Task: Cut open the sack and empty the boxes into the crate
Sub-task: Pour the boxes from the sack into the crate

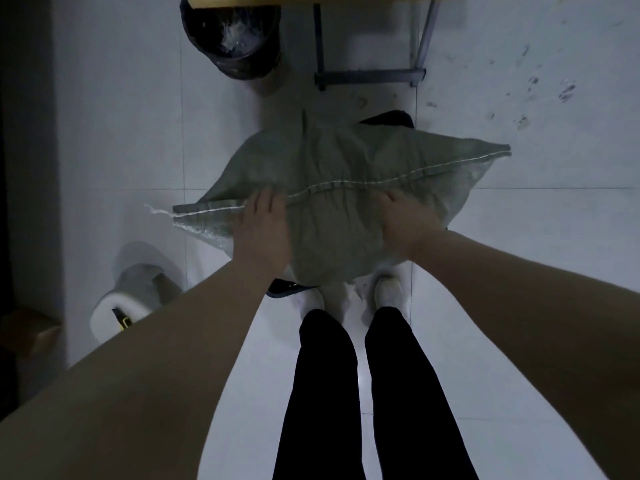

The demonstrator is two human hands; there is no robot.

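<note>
Woven grey-green cloth makes up the sack, which sits over the dark crate at twelve o'clock from the person's feet, its white stitched seam unbroken. The right hand bunches the fabric in curled fingers at four o'clock on the sack. The left hand lies on it at eight o'clock; whether its fingers pinch the seam I cannot tell. The sack looks soft, slack and lumpy, probably slippery, so the firm seam ridge is the best hold.
</note>
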